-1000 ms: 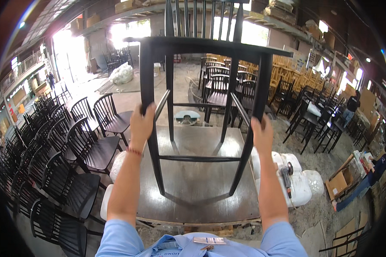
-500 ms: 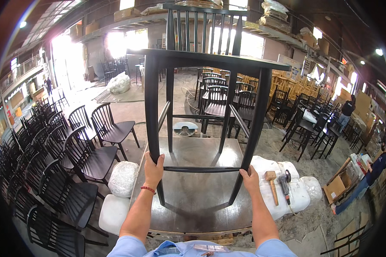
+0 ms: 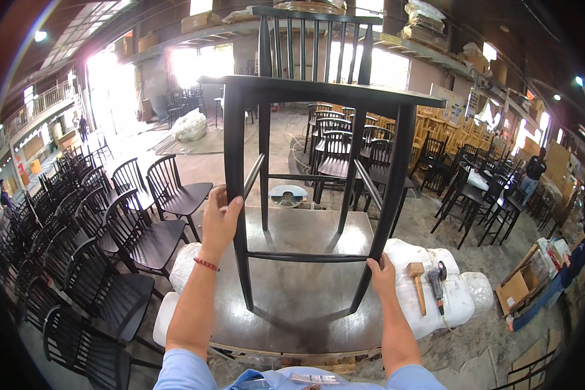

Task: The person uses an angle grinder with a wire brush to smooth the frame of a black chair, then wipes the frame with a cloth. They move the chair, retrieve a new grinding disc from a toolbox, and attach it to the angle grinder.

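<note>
Your left hand (image 3: 221, 222) touches 1 black chair leg (image 3: 234, 146), grip unclear; your right hand (image 3: 383, 274) holds another.

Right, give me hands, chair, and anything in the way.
Left hand at the near left leg, right hand lower, gripping the near right leg. Tall black chair upright on table. Mallet and grinder off to the right, apart from the chair.

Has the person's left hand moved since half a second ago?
Yes, up the black chair leg: the left hand was level with the front rung, and now sits above that rung.
</note>
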`<move>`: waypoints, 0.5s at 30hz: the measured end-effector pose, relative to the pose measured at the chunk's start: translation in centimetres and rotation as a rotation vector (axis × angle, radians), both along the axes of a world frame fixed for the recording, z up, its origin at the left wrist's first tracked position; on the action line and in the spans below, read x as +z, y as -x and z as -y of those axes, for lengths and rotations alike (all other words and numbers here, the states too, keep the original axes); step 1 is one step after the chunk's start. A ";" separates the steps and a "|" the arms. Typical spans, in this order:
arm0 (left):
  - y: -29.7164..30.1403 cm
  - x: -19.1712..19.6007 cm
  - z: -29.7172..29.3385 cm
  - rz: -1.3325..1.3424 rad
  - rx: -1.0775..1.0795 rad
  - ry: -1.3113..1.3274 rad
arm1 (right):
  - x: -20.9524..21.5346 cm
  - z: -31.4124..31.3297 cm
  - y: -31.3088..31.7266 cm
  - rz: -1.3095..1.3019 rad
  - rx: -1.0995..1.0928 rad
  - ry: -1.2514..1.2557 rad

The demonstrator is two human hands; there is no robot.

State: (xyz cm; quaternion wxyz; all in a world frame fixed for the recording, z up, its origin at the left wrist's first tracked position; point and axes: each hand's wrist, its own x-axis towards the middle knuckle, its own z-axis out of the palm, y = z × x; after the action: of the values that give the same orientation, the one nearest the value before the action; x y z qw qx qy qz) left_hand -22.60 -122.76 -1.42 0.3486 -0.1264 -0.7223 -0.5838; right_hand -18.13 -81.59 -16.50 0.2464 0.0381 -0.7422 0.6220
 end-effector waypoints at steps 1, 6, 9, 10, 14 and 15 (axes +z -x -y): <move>0.4 0.8 0.3 -0.060 0.048 0.015 | 0.0 -0.2 0.3 -0.012 -0.004 -0.004; 3.5 6.2 -1.8 0.208 0.058 0.050 | -2.7 -2.1 -0.7 -0.004 -0.002 0.078; 5.7 5.2 -3.0 0.367 0.258 0.214 | -8.6 -1.7 -7.2 0.269 -0.087 -0.094; 6.6 4.7 2.2 0.262 0.352 0.578 | -10.8 -0.2 -10.0 0.350 0.059 -0.060; 9.8 1.7 5.6 -0.245 0.493 1.184 | -20.2 -1.3 -24.2 1.161 0.228 0.241; 9.8 2.1 8.9 0.145 0.259 0.549 | -22.5 -2.0 -26.2 1.243 0.127 0.372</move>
State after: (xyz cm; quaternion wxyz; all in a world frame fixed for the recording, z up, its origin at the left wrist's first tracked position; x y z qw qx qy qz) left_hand -32.44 -131.61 0.65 0.3203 -0.0806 -0.8860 -0.3253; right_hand 8.07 -79.55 -38.96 -0.2638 -0.3284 -0.6226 0.6595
